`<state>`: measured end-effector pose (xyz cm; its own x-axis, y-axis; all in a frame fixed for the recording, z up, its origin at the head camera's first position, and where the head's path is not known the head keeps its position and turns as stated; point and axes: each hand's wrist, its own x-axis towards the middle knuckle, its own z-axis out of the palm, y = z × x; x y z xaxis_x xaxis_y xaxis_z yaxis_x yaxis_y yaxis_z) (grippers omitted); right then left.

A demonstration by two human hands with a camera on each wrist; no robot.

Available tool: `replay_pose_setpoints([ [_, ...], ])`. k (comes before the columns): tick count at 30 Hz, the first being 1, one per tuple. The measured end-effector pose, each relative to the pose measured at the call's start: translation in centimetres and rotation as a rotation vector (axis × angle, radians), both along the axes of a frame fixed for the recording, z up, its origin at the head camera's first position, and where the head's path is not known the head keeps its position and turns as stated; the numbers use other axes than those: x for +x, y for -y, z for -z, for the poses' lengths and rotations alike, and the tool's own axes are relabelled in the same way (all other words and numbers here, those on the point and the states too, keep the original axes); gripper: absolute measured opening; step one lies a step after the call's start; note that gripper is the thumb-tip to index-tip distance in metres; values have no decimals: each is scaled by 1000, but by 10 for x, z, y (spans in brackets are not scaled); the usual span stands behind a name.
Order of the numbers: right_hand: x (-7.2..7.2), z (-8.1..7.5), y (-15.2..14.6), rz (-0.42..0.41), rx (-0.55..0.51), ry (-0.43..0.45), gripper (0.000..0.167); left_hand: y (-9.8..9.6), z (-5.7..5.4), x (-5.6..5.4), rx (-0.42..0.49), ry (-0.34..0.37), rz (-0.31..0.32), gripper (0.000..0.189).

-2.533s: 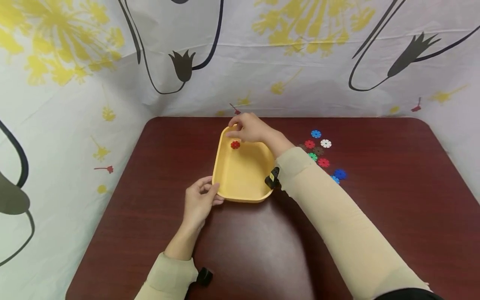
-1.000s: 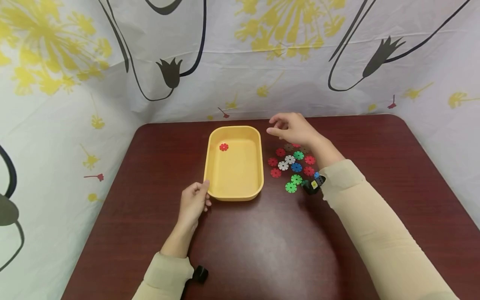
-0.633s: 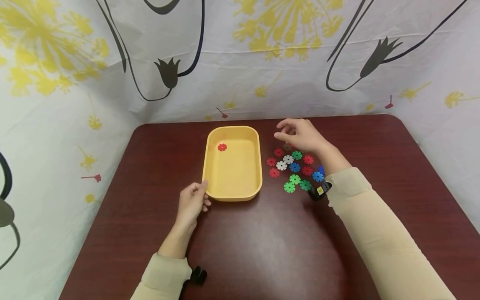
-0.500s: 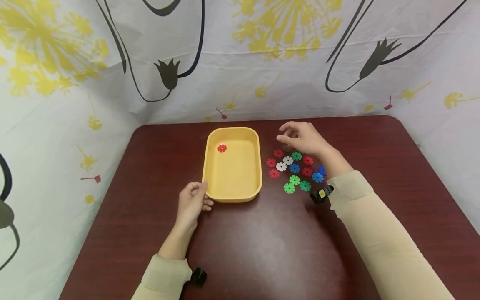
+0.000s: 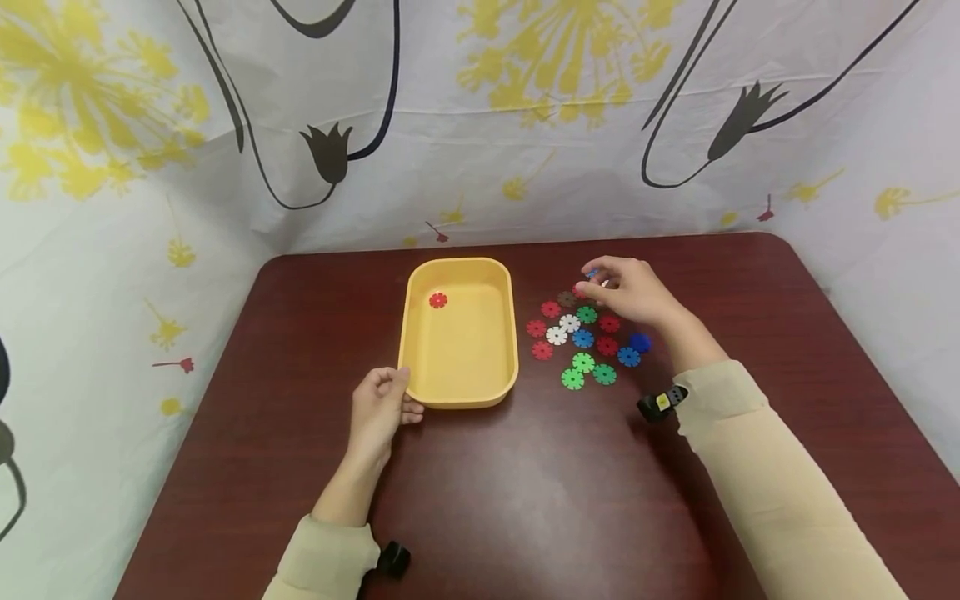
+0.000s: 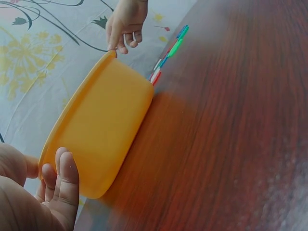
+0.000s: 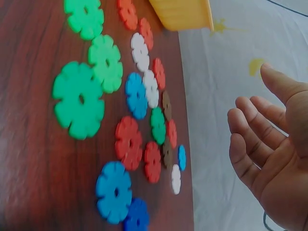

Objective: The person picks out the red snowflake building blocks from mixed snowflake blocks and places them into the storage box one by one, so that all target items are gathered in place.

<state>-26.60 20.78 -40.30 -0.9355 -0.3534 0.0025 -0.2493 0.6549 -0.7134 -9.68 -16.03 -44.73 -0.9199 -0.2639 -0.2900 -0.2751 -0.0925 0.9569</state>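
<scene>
L hand [image 5: 378, 408] — fingers clamped on yellow tray [image 5: 461, 350]; R hand [image 5: 633, 292] — fingers apart, above col. discs [image 5: 582, 338].

Smooth plastic tray [image 5: 459, 346], matt-looking plastic discs [image 7: 72, 108], glossy wood-grain tabletop [image 5: 510, 500], creased cloth-like backdrop [image 5: 450, 158], matt cloth sleeves [image 5: 780, 483]

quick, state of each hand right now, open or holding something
Left hand: closed, holding the yellow tray at its near left corner.
Right hand: open, empty, above the notched discs.
</scene>
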Motion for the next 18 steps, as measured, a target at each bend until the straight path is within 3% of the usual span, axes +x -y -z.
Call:
replay_pose_setpoints([
  [18, 12, 20, -29, 42, 34, 9, 48, 0, 0, 0, 4, -5, 8, 21],
])
